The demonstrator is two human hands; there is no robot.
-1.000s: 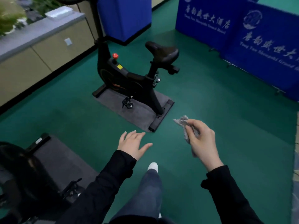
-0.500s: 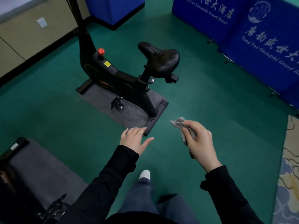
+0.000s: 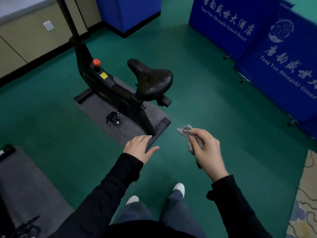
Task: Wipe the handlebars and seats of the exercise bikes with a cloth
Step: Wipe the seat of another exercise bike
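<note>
Right hand: my right hand [image 3: 207, 150] pinches a crumpled grey cloth [image 3: 186, 132] between the thumb and curled fingers, in the air to the right of the bike's rear foot bar.
Left hand: my left hand [image 3: 139, 148] is spread flat, fingers straight, thumb out, holding nothing. It overlaps the near end of that foot bar, and I cannot tell whether it touches.
Bike: the black exercise bike [image 3: 109, 90] stands upright on a grey mat [image 3: 130, 124] ahead of me.
Seat: the black seat [image 3: 151, 78] tops the bike's near end, beyond both hands and well apart from the cloth.
Knob: a red knob [image 3: 96, 62] sits on the frame, beyond the seat.
Surroundings: blue banners [image 3: 281, 54] stand to the right of the bike on the green floor [image 3: 214, 103]. A second grey mat [image 3: 22, 182] lies to its near left.
</note>
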